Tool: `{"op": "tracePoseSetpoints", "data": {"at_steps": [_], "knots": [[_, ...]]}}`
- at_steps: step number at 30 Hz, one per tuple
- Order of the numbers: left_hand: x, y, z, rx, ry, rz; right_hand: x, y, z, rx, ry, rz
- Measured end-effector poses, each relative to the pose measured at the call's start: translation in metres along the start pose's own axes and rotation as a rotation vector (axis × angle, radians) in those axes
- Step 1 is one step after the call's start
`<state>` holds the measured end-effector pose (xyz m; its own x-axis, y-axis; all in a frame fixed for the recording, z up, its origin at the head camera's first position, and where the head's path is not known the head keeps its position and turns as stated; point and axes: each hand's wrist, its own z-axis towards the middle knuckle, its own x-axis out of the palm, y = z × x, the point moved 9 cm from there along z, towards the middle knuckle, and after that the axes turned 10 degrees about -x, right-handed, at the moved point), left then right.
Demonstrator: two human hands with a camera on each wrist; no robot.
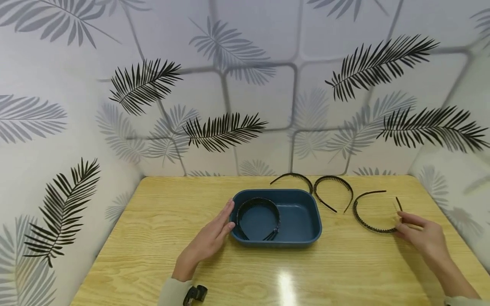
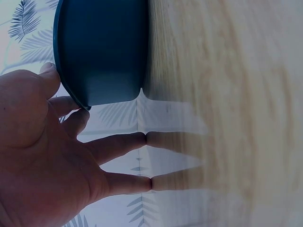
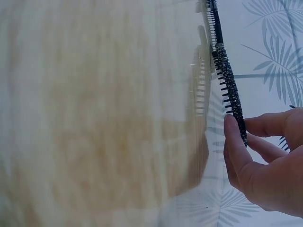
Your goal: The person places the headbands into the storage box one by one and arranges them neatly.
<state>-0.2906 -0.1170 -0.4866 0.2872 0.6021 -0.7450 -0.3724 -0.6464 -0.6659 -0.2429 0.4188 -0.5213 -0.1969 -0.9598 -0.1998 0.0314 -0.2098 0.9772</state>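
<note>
Left hand flat, fingers straight, low in the middle. Right hand low right, fingers pinching.

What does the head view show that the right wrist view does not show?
Only the head view shows the blue tray with one headband inside it, the left hand resting flat against the tray's left side, and two more headbands lying behind the tray. Only the right wrist view shows the headband's teeth up close, with the thumb and a finger pinching its end. Both show the right hand, the headband it holds and the wooden table.
</note>
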Motion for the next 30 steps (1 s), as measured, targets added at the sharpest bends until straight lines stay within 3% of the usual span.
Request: {"op": "tracePoseSetpoints", "data": {"at_steps": [3,13,30], "knots": [[-0.001,0.001,0.000,0.002,-0.005,-0.002,0.003,0.004,-0.001,-0.031,0.005,0.138],[-0.001,0.000,-0.001,0.002,-0.007,0.000,0.002,0.019,-0.004,-0.086,-0.021,0.267],[-0.002,-0.002,-0.001,0.006,-0.015,0.002,0.026,0.056,-0.005,-0.155,0.004,0.362]]}}
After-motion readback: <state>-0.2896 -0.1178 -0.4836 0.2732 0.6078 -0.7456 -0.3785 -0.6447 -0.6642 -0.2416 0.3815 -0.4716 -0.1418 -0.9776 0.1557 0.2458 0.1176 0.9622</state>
